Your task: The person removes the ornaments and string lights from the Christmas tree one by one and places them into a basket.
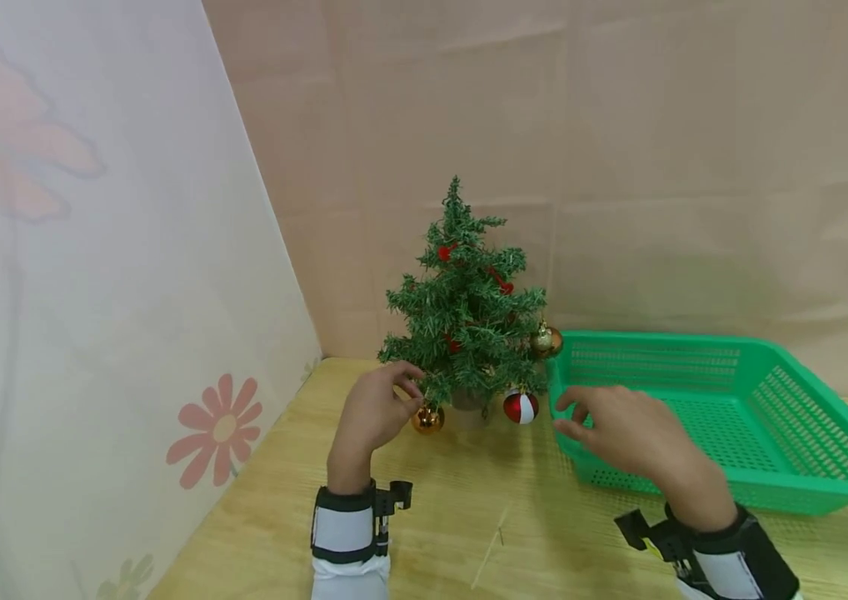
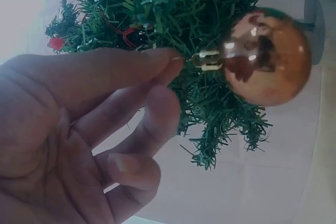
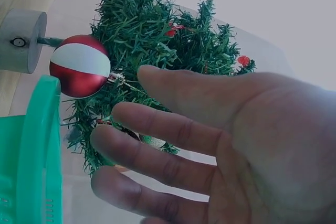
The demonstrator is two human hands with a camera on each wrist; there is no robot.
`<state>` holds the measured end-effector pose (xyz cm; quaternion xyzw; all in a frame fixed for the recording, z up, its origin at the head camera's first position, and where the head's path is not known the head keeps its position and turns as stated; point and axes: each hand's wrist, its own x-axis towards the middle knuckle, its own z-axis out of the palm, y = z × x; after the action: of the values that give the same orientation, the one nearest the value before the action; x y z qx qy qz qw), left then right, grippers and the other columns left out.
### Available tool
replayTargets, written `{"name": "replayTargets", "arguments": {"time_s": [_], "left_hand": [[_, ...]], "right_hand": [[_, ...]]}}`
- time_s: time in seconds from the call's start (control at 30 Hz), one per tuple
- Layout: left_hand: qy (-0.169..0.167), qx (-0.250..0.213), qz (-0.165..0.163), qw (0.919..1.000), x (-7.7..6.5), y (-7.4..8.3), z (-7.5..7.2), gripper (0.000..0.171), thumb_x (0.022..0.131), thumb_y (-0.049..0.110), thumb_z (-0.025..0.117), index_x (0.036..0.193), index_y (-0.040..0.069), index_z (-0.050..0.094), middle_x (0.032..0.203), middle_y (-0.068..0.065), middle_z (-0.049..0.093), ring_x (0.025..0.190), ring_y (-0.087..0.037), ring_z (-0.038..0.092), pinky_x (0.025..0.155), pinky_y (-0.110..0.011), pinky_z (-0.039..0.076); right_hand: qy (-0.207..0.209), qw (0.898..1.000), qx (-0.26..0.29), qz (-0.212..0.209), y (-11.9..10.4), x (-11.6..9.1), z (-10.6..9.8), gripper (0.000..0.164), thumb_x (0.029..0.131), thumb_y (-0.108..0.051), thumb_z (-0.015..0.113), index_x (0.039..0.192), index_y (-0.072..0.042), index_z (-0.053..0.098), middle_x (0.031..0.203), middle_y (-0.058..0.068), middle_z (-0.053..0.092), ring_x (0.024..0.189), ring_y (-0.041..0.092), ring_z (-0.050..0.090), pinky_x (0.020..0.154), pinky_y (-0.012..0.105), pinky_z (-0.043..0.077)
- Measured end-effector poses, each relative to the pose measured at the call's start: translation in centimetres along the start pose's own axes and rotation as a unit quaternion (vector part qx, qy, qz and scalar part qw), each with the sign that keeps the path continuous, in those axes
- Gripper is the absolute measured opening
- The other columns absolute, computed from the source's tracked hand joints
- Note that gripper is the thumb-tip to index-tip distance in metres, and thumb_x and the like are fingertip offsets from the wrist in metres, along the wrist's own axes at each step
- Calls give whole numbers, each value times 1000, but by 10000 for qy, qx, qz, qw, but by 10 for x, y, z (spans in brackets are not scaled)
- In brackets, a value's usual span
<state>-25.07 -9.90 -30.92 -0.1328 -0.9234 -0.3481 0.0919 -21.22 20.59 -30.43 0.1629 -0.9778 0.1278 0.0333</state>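
Note:
A small green artificial Christmas tree (image 1: 465,308) stands on the table. At its lower left my left hand (image 1: 375,408) pinches the thin loop above the metal cap of a shiny copper-coloured bauble (image 2: 270,59) between thumb and forefinger. The bauble hangs just under the fingertips, close to the lower branches. My right hand (image 1: 630,429) is held to the right of the tree with fingers spread and nothing in them. Nearest to it on the tree is a red and white bauble (image 3: 80,66), hanging by a string from a low branch.
Gold baubles (image 1: 546,341) hang at the tree's right side, and small red decorations (image 1: 444,252) sit among the branches. To the right, a green plastic basket (image 1: 656,338) stands close behind my right hand. A flower-patterned wall (image 1: 132,250) borders the table on the left.

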Motion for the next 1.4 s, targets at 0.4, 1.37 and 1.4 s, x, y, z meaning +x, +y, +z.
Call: {"name": "replayTargets", "arguments": {"time_s": [0.4,1.37,1.4], "left_hand": [[-220,-53,-75,9997,-4,-4,3,25,89,6,72,113,14,71,93,-3,72,63,-11,58,59,-28,46],[72,-110,-4,9999,-3,-5,2,24,90,6,71,112,13,71,95,-5,72,58,-10,56,55,-28,45],[79,-113,-10,9999,-3,-4,1,24,90,6,71,112,13,71,95,-5,72,58,-11,56,55,-28,45]], "right_hand": [[111,9999,92,-46,-6,-3,1,25,93,-39,67,113,-25,70,95,-8,73,69,5,60,51,28,42],[309,9992,168,-196,-12,-5,2,21,93,-35,68,112,-27,71,90,-12,71,69,2,59,52,26,43],[328,9991,167,-204,-13,-4,1,21,93,-35,68,112,-27,71,91,-12,71,69,2,59,52,26,42]]}}
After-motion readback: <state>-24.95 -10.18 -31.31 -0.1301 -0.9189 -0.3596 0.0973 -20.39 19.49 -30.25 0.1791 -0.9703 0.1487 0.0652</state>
